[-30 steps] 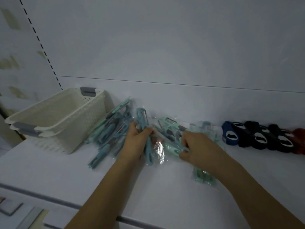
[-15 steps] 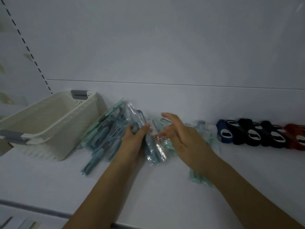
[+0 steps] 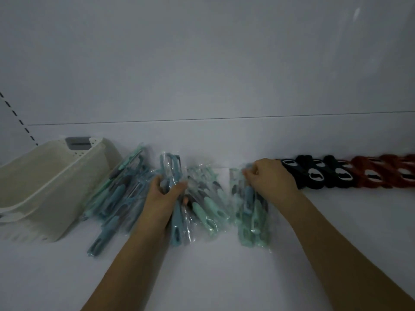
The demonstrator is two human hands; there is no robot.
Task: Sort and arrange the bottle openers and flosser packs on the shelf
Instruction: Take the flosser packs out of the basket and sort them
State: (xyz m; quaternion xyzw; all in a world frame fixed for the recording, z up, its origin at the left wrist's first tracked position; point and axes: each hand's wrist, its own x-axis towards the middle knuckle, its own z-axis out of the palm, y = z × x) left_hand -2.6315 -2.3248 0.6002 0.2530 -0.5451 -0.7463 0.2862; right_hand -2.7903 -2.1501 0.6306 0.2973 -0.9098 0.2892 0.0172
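Teal and mint flosser packs in clear wrappers lie in loose piles on the white shelf (image 3: 202, 270). My left hand (image 3: 161, 198) grips a blue pack (image 3: 175, 223) that stands on end between the left pile (image 3: 116, 198) and a middle pile (image 3: 208, 209). My right hand (image 3: 271, 180) has its fingers curled on the top of a mint pile (image 3: 251, 221) further right. A row of black bottle openers (image 3: 314, 173) and then red bottle openers (image 3: 381, 173) runs along the back wall to the right, just behind my right hand.
A cream perforated basket (image 3: 45, 187) with grey handles stands at the left end of the shelf, touching the left pile. The white back panel (image 3: 202, 63) rises behind everything. Bare shelf lies in front of the piles.
My right hand has moved right from the middle pile to the mint pile beside the black openers. My left hand keeps its hold on the blue pack. The view has swung right.
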